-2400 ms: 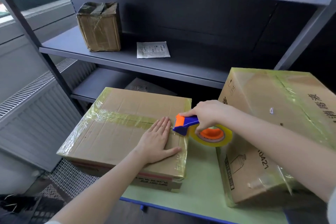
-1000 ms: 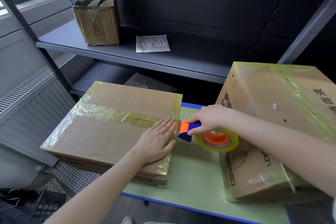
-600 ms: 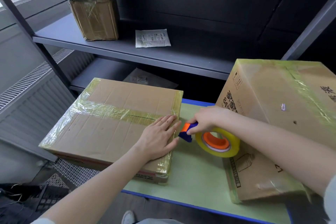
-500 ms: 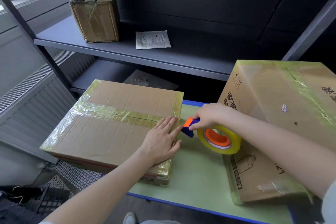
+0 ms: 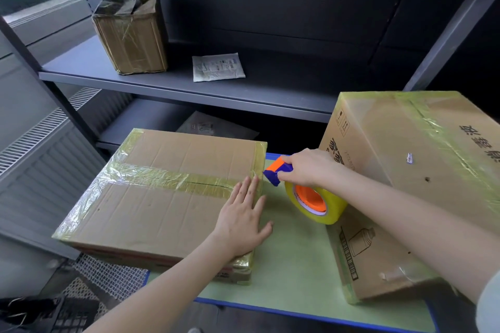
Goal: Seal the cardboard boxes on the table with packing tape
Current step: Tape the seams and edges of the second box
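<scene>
Flat box (image 5: 162, 197) sits at the left end of the surface (image 5: 295, 259). The seam tape strip (image 5: 167, 178) runs left–right across the lid, its long axis aimed at the tape dispenser (image 5: 313, 203). Left hand (image 5: 240, 222) lies flat at the lid's right edge, fingers straight, pressing. Right hand (image 5: 308, 170) has its fingers curled round the dispenser, cutter end pointing left, just beside that edge. Judged: end of the seam pass. Next: wrap down the side wall and tear, with the strip kept pinned.

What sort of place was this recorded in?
Likely a stockroom or packing area: grey metal shelving holding a wrapped parcel, a taped flat box and large box on a green table, a tape dispenser in the right hand.
</scene>
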Action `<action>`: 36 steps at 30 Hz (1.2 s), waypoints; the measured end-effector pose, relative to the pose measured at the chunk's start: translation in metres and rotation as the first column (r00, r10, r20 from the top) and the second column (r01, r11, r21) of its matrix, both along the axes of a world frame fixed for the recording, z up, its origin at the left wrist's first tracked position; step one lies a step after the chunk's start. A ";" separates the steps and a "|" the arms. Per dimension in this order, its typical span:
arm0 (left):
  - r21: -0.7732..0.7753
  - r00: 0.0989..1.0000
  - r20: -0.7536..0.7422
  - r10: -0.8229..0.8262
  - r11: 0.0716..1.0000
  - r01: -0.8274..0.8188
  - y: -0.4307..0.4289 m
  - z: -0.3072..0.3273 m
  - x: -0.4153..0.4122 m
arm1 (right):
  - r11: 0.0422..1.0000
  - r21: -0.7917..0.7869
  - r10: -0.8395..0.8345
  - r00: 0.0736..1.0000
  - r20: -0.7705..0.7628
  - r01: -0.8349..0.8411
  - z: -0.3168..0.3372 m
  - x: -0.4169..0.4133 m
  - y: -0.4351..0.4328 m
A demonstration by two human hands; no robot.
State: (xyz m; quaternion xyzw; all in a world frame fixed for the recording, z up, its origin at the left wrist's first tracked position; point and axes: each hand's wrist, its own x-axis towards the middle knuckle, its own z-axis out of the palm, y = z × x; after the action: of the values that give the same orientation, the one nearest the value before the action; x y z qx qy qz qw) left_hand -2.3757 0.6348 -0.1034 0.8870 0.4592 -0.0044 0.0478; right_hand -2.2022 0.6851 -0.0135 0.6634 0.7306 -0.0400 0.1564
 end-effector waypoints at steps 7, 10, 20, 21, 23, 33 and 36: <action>-0.175 0.975 0.210 -0.066 0.979 0.104 0.017 0.019 -0.033 | 0.965 0.263 0.029 0.992 -0.126 0.005 0.015 -0.031 -0.008; -0.106 0.983 0.173 -0.067 0.991 0.086 0.023 0.017 -0.055 | 0.937 0.339 0.122 0.989 -0.082 -0.088 0.015 -0.058 -0.010; -0.030 0.986 0.045 0.157 0.987 -0.156 0.048 0.012 -0.164 | 0.743 0.645 0.274 0.960 -0.051 -0.178 -0.033 -0.147 0.004; -0.031 0.986 0.032 0.163 0.986 -0.162 0.051 0.012 -0.173 | 0.746 0.640 0.281 0.958 -0.054 -0.183 -0.037 -0.157 0.007; 0.035 0.984 0.092 0.150 0.987 -0.154 0.054 0.014 -0.190 | 0.762 0.627 0.268 0.960 -0.077 -0.162 -0.041 -0.176 0.012; 0.072 0.722 0.503 0.475 0.810 -0.582 0.062 0.017 -0.235 | 0.735 0.673 0.190 0.978 -0.085 -0.085 -0.077 -0.219 0.011; -0.062 0.679 0.472 0.562 0.789 -0.611 0.069 0.010 -0.248 | 0.703 0.708 0.205 0.973 -0.102 -0.074 -0.077 -0.219 0.005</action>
State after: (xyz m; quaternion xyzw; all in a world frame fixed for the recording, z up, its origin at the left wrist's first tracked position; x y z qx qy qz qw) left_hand -2.6236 0.7038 -0.0930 0.6678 0.6932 0.2473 0.1108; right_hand -2.4213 0.6901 -0.0909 0.6096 0.7503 0.1936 -0.1675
